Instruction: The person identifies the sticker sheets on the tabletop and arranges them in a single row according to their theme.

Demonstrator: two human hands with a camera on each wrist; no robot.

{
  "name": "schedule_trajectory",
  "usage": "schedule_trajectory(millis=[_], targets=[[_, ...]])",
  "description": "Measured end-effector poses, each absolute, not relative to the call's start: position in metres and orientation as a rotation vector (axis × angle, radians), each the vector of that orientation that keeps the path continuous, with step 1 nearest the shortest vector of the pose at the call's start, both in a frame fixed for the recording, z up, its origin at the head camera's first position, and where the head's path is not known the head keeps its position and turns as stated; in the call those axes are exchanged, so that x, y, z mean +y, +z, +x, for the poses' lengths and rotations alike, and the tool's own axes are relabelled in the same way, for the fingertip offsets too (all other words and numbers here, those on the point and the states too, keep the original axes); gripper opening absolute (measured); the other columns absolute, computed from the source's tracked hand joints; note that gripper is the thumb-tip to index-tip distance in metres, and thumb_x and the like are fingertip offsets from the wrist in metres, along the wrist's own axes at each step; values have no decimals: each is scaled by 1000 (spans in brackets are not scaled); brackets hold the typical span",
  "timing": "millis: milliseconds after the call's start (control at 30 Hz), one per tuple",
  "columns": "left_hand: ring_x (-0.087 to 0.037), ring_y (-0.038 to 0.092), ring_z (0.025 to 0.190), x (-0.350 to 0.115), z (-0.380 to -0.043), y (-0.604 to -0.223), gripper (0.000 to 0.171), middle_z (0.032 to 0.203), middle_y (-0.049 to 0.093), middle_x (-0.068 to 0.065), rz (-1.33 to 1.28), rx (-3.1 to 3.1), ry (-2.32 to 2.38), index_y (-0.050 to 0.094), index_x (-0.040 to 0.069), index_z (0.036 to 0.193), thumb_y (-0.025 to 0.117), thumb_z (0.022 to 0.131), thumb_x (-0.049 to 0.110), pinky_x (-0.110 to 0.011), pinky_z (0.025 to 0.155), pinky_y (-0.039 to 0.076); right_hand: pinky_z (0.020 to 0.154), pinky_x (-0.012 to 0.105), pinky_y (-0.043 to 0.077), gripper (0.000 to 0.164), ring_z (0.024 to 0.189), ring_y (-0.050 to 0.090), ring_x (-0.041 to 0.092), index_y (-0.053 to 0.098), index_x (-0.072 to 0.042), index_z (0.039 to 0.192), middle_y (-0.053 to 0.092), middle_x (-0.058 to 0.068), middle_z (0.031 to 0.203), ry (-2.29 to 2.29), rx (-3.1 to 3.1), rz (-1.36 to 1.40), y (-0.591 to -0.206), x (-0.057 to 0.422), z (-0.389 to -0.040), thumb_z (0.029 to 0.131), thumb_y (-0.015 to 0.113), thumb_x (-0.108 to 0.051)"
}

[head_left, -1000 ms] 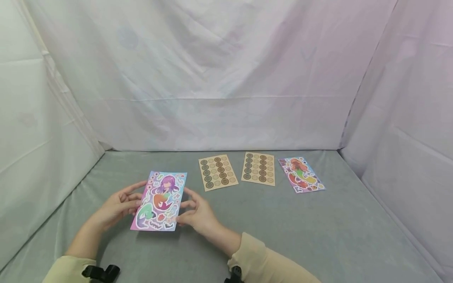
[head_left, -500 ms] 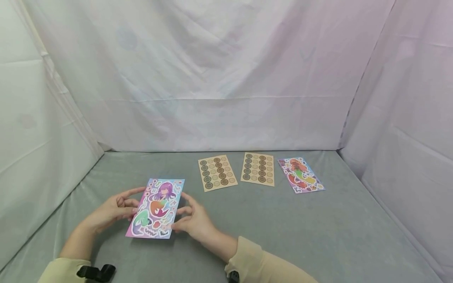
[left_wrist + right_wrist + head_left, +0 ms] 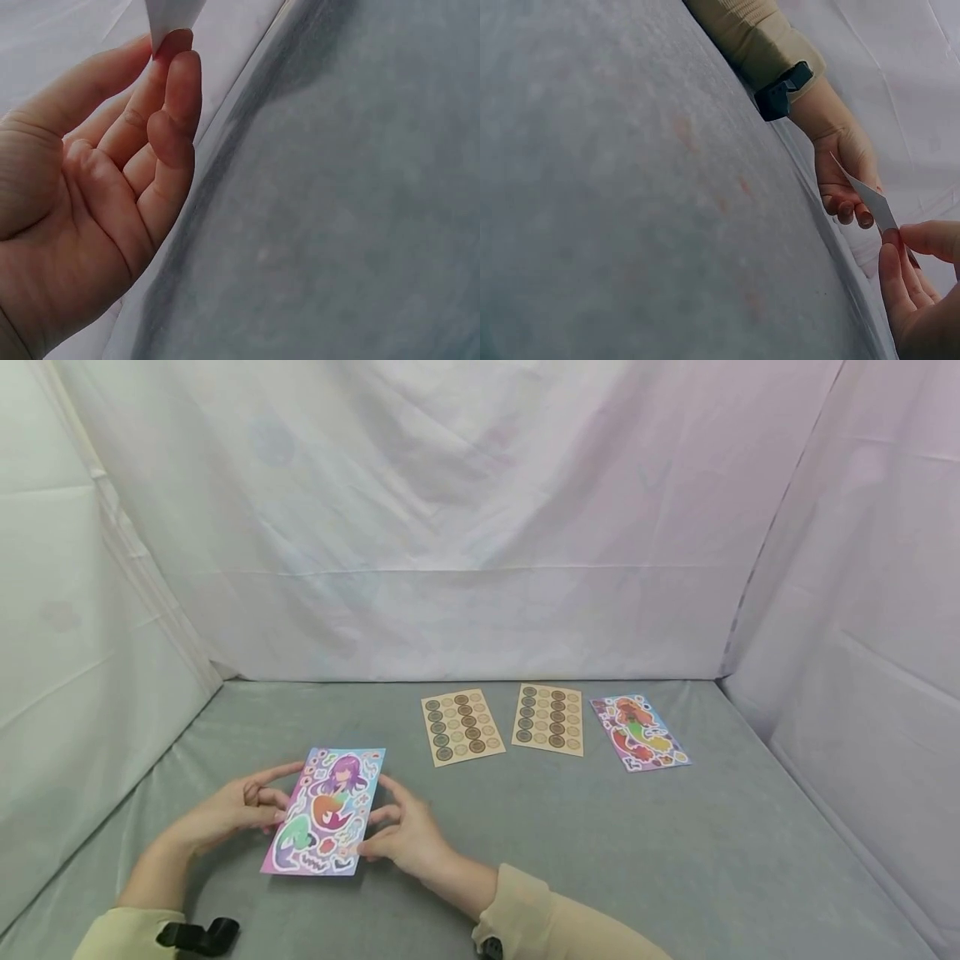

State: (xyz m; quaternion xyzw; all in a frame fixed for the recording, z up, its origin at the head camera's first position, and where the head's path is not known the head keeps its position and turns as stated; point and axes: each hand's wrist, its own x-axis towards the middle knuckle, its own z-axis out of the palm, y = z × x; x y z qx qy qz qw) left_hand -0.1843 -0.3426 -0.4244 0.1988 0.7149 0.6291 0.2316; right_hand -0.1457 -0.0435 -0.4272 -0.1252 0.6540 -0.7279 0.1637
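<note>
A sticker sheet with a purple-haired mermaid (image 3: 327,814) is held up over the grey cloth, tilted toward the head camera. At its left edge my left hand (image 3: 225,810) pinches it between thumb and fingers. My right hand (image 3: 412,835) pinches the opposite edge near the lower corner, thumb on the printed face. In the left wrist view, the left hand (image 3: 105,165) has only a white corner of the sheet (image 3: 171,22) between its fingertips. From the right wrist, the sheet's pale back (image 3: 874,204) shows between both hands.
Two tan sheets of round stickers, a left one (image 3: 462,727) and a right one (image 3: 548,719), lie at the back of the grey cloth (image 3: 600,860). To their right lies another mermaid sticker sheet (image 3: 640,732). White curtains (image 3: 480,527) enclose the back and sides.
Both hands have moved the mermaid sticker sheet toward the person and slightly left, keeping their pinch on it. The three sheets at the back have stayed in place.
</note>
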Motion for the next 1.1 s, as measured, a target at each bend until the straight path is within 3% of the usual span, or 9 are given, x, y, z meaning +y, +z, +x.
schedule_trajectory(millis=[400, 567, 1100], targets=[[-9, 59, 70, -346, -182, -420, 83, 92, 69, -10, 518, 1925, 1655, -1, -10, 147, 59, 90, -4, -22, 58, 49, 56, 33, 57, 95, 57, 63, 18, 32, -5, 148, 65, 3, 79, -2029, 1867, -273, -433, -52, -143, 66, 72, 23], [-8, 58, 64, -350, -182, -419, 86, 90, 69, -10, 473, 1944, 1609, -4, -10, 147, 60, 90, -1, -20, 54, 47, 54, 33, 56, 96, 58, 64, 18, 31, -5, 148, 65, 4, 78, -2024, 1858, -274, -433, -56, -141, 66, 72, 24], [-12, 62, 70, -359, -180, -422, 86, 92, 68, -17, 501, 1949, 1538, -5, -9, 147, 59, 90, -2, -20, 56, 49, 50, 34, 56, 93, 56, 65, 23, 32, -5, 146, 65, 4, 75, -1985, 1904, -253, -434, -61, -137, 67, 73, 22]])
